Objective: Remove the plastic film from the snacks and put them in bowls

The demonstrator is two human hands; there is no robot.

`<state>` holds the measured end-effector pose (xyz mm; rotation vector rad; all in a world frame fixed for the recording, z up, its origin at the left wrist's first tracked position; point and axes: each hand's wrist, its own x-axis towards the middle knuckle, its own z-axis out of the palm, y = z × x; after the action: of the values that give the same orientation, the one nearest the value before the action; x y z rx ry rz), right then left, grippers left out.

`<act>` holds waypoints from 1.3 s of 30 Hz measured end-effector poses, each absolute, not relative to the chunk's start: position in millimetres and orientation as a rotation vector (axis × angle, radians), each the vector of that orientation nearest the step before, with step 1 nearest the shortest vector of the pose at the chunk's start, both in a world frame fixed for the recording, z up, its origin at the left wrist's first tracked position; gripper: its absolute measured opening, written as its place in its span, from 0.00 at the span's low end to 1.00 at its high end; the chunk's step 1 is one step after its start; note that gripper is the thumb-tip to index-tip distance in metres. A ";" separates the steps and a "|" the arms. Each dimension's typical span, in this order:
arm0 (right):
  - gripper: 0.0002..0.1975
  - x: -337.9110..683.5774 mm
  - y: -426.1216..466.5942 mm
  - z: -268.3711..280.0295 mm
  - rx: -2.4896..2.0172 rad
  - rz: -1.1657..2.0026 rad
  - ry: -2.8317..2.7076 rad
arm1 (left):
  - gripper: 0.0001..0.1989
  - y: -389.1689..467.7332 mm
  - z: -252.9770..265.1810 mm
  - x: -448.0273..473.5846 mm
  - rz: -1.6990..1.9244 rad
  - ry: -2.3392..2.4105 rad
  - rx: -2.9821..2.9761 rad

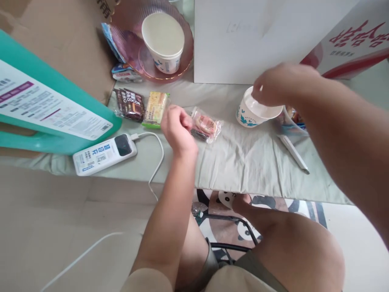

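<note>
Tablecloth [225, 166]: pale green, creased, lay under your goods.
White box [258, 40]: stood at the back; faint marks, illegible.
Turquoise container [45, 75]: stood at your left; white label, purple bands, print too small to read.
Carton [364, 44]: far right; large red Chinese characters, smaller print beneath.
Pink-purple bowl [129, 44]: held nested paper cups [162, 36].
Right hand [281, 83]: yours, blurred, at the mouth of the white paper cup [251, 113]; you hid the fingertips, so their grip could not be told.
Left hand [179, 129]: yours, fingers curled together, just beside the clear-wrapped snack [206, 123]; contact could not be told.
Power bank [105, 156]: white; blue Chinese characters, dark panel, cable plugged in.
Paper cup: upright, blue-green leaf print, near your white box.
Brown packets [132, 105]: pale lettering, partly legible, "COCO".
Yellow packet [155, 106]: beside them; fine print unreadable.
Clear-wrapped snack: on the cloth, right of your left hand.
</note>
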<state>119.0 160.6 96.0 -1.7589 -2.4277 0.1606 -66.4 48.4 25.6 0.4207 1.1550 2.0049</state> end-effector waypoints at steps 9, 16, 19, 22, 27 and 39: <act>0.34 41.4 57.6 33.7 -1.495 0.302 -2.820 | 0.17 44.6 36.1 -78.4 2.057 1.212 0.230; 0.34 140.1 1.5 12.6 -1.355 1.364 -1.784 | 0.16 50.5 20.4 -71.0 1.760 1.175 0.467; 0.28 171.5 -18.3 2.2 -1.152 1.532 -1.149 | 0.13 49.1 9.7 -48.6 1.431 1.032 0.693; 0.28 185.2 -21.0 -6.5 -1.110 1.513 -1.046 | 0.21 36.5 -0.3 -10.8 1.005 0.758 0.842; 0.22 212.7 -19.0 -12.4 -1.301 1.069 -1.385 | 0.18 15.9 -15.8 42.8 0.866 0.662 0.869; 0.16 282.0 -2.6 -19.6 -2.099 0.282 -1.877 | 0.22 27.2 -12.6 45.3 1.009 0.900 0.656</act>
<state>282.0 -2.6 -19.6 -2.0993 -1.8774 0.2819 45.3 27.2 -12.6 0.6564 0.8998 1.0086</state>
